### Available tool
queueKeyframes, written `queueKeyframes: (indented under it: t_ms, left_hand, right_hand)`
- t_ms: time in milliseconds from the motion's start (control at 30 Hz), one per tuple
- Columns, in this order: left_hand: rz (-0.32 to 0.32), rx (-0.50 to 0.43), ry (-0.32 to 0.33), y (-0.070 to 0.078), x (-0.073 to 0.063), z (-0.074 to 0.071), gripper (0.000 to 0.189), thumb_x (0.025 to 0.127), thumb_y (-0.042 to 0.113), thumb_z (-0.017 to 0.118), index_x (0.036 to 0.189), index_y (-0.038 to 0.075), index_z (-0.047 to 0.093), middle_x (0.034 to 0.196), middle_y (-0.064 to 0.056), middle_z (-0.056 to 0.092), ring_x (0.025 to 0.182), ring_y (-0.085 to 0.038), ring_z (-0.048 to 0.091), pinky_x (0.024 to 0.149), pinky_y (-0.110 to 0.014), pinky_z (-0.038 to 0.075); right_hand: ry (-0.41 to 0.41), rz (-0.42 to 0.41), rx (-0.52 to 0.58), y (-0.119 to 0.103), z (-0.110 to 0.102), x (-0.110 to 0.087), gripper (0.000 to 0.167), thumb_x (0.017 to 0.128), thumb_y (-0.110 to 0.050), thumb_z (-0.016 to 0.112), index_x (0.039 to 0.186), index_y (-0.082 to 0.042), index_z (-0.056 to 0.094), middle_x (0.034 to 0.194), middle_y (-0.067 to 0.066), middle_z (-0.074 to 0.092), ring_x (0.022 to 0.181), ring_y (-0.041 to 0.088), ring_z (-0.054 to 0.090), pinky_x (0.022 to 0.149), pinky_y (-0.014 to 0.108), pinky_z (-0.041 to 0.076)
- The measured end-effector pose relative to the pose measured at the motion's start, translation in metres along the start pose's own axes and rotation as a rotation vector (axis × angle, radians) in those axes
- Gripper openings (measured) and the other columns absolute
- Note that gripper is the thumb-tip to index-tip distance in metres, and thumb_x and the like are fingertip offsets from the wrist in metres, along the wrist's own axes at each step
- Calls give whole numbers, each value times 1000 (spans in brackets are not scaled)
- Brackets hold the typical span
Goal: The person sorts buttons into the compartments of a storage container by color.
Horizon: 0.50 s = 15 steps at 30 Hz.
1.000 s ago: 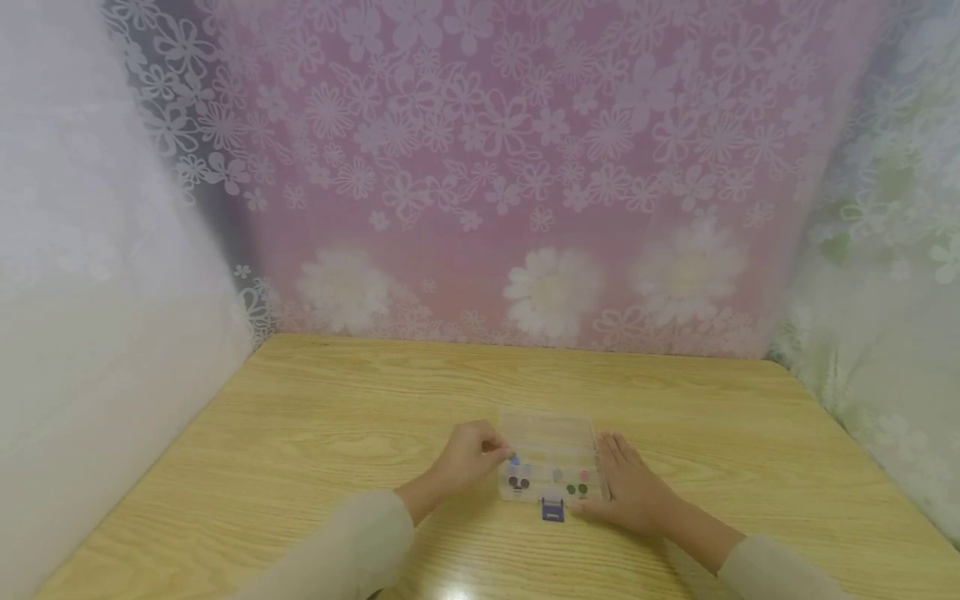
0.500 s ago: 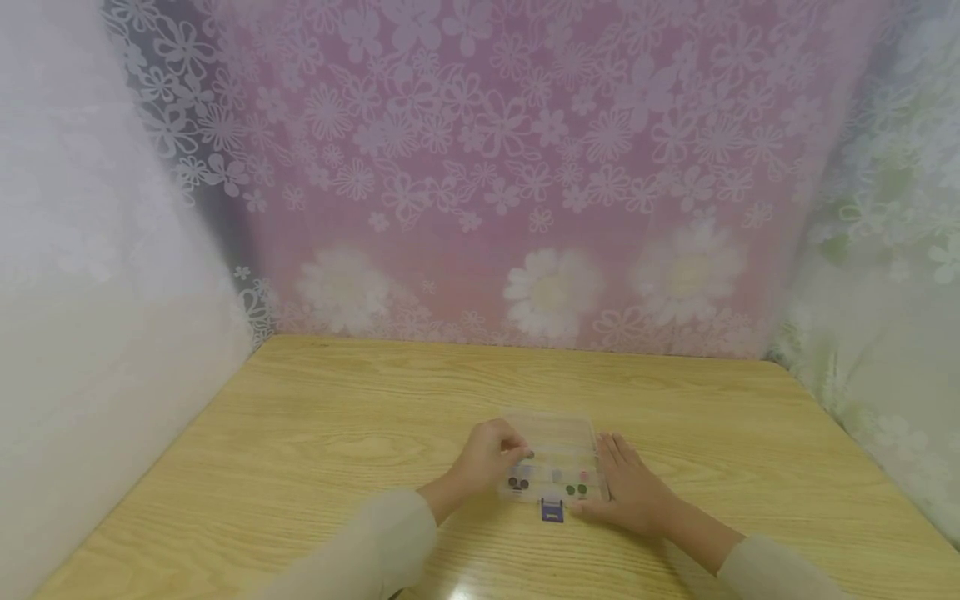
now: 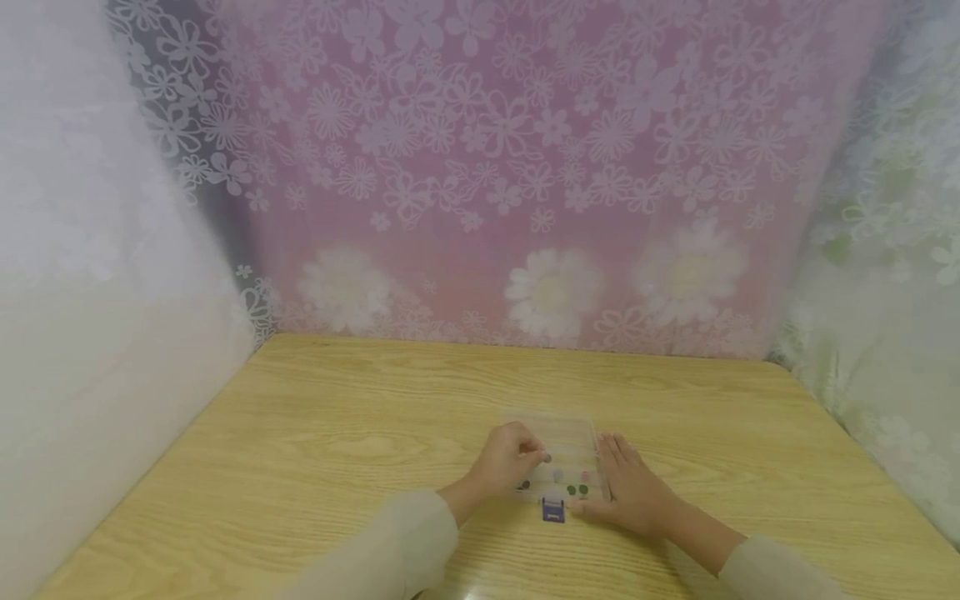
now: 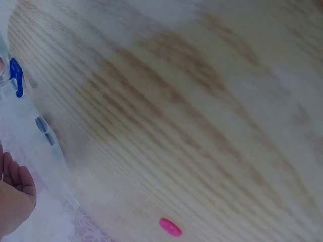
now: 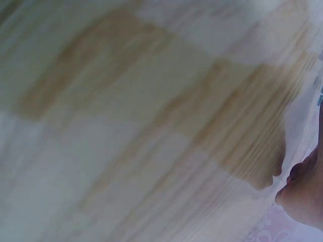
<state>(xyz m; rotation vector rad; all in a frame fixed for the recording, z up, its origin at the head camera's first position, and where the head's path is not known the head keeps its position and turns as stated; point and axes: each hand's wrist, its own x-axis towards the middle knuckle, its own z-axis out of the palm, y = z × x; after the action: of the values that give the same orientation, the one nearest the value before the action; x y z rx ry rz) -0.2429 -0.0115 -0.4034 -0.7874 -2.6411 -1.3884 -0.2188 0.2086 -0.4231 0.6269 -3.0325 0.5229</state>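
Note:
A clear plastic compartment box (image 3: 602,487) stands on the table, its clear lid (image 3: 558,427) raised at the far side. Over its middle, my left hand (image 3: 506,460) pinches a small dark disc (image 3: 547,457) between thumb and finger; a button seems likely. Green discs (image 3: 583,490), a pink disc (image 3: 585,476), a pale disc (image 3: 557,475) and a dark disc (image 3: 526,485) lie in the compartments. My left hand covers the box's left part. My right hand (image 3: 637,492) rests along the right side, fingers straight, thumb at the front corner.
A blue-purple latch (image 3: 553,510) hangs at the box's front. In the left wrist view a pink oval button-like piece (image 4: 170,227) lies on the wood-grain table (image 3: 360,400). Floral curtains (image 3: 480,167) border the table behind and on both sides.
My left hand has moved right, from the box's left edge to over its middle, carrying the small disc. It now covers blue pieces visible earlier. My right hand has stayed in place.

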Motion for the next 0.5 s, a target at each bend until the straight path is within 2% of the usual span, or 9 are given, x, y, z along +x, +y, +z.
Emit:
queueKeyframes:
  t_ms: [200, 500]
  left_hand:
    - [-22, 0, -3, 1, 3, 5, 11, 87, 7, 62, 79, 5, 71, 80, -2, 61, 80, -8, 54, 79, -23, 47]
    - [-23, 34, 9, 1, 6, 16, 9, 85, 8, 64, 80, 4, 71, 82, -2, 61, 80, -8, 54, 74, -16, 47]
  right_hand:
    - [3, -1, -2, 0, 0, 0, 108, 78, -64, 58, 138, 18, 20, 144, 38, 20, 135, 52, 16, 108, 60, 20]
    - [-1, -7, -4, 2, 2, 1, 108, 79, -64, 56, 139, 17, 19, 145, 37, 19, 135, 52, 15, 108, 60, 20]
